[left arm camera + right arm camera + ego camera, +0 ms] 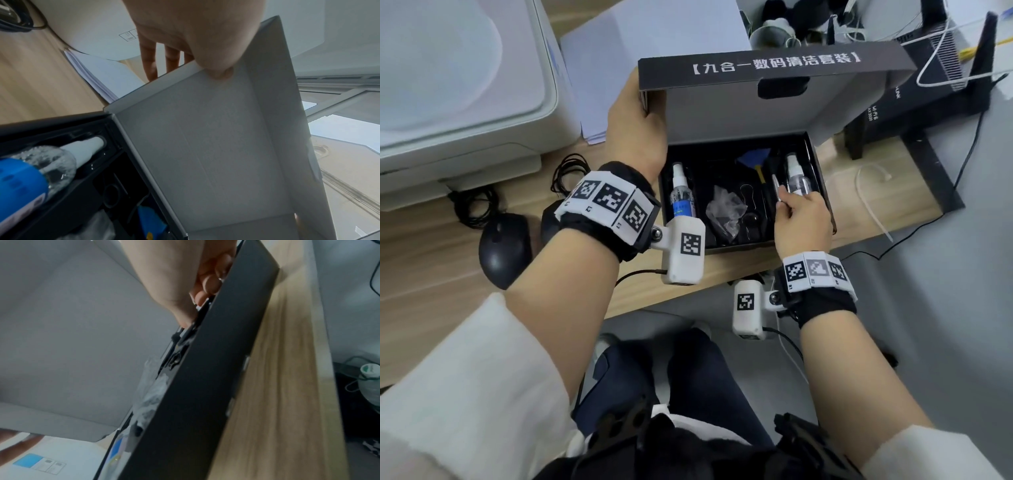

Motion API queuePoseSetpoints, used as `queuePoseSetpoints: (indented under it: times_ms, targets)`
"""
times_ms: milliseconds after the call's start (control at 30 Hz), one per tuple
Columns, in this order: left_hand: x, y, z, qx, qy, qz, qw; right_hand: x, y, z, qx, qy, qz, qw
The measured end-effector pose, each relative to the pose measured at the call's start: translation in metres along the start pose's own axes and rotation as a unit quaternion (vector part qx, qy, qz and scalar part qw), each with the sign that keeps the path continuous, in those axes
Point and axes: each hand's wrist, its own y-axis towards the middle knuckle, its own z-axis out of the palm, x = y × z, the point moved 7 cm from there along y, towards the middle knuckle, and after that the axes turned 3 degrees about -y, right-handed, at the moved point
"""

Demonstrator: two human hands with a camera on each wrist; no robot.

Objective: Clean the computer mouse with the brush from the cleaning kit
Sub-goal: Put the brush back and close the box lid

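The black cleaning kit box (739,247) lies open on the wooden desk. My left hand (644,104) grips the left edge of its raised lid (774,61), thumb on the grey inside (205,146), fingers behind. My right hand (783,199) reaches into the right side of the tray and pinches a slim silver pen-shaped tool (776,186); its curled fingers (207,283) show over the box's black wall (205,386). A blue fan-shaped piece on a yellow stem (753,159) lies at the tray's back. The black mouse (503,250) sits on the desk left of the box, touched by neither hand.
Two spray bottles (683,195) (796,174) and crumpled clear plastic (724,212) lie in the tray. A white printer (448,85) and a paper stack (602,51) stand at the back left, a black router (945,78) with cables at the back right. The desk edge (688,291) runs just below the box.
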Motion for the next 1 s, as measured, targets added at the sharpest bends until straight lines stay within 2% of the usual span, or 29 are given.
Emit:
queuePoseSetpoints:
  times_ms: [100,167,267,333,400,467,500,567,667,733,833,967,1000]
  targets:
    - [-0.002,-0.001,0.001,0.007,-0.004,0.001,1.000,0.007,-0.004,0.007,0.039,-0.104,-0.026,0.993]
    - [0.001,-0.003,0.001,0.011,-0.008,0.002,1.000,0.008,-0.006,0.007,0.041,-0.107,-0.029,0.993]
    - [0.000,-0.018,0.000,0.039,-0.014,0.036,0.998,-0.002,-0.002,0.006,0.062,0.005,0.003,0.998]
    - [0.005,-0.032,0.000,0.080,-0.013,0.046,0.996,-0.013,-0.002,-0.003,0.048,0.146,0.060,0.986]
    - [0.014,-0.044,-0.001,0.110,-0.037,0.051,0.992,-0.029,-0.005,-0.026,-0.037,0.294,0.149,0.943]
    - [0.024,-0.051,-0.001,0.140,-0.065,0.024,0.988,-0.040,-0.009,-0.051,-0.125,0.410,0.200,0.881]
    - [0.026,-0.052,-0.002,0.150,-0.079,-0.002,0.985,-0.041,-0.009,-0.062,-0.148,0.453,0.201,0.856]
    - [0.031,-0.050,-0.001,0.155,-0.112,-0.062,0.980,-0.033,-0.002,-0.077,-0.139,0.513,0.161,0.832]
    - [0.026,-0.049,0.003,0.159,-0.146,-0.118,0.969,-0.007,0.012,-0.085,-0.064,0.548,0.092,0.829]
    - [0.020,-0.046,0.006,0.154,-0.156,-0.150,0.964,0.007,0.014,-0.090,-0.040,0.523,0.082,0.847]
    - [0.021,-0.043,0.007,0.153,-0.165,-0.174,0.959,0.015,0.012,-0.096,-0.044,0.468,0.073,0.879]
    - [0.032,-0.050,0.007,0.168,-0.144,-0.191,0.956,0.008,0.008,-0.096,-0.056,0.463,0.088,0.880]
    - [0.035,-0.052,0.008,0.164,-0.167,-0.212,0.949,0.005,0.007,-0.095,-0.059,0.463,0.095,0.879]
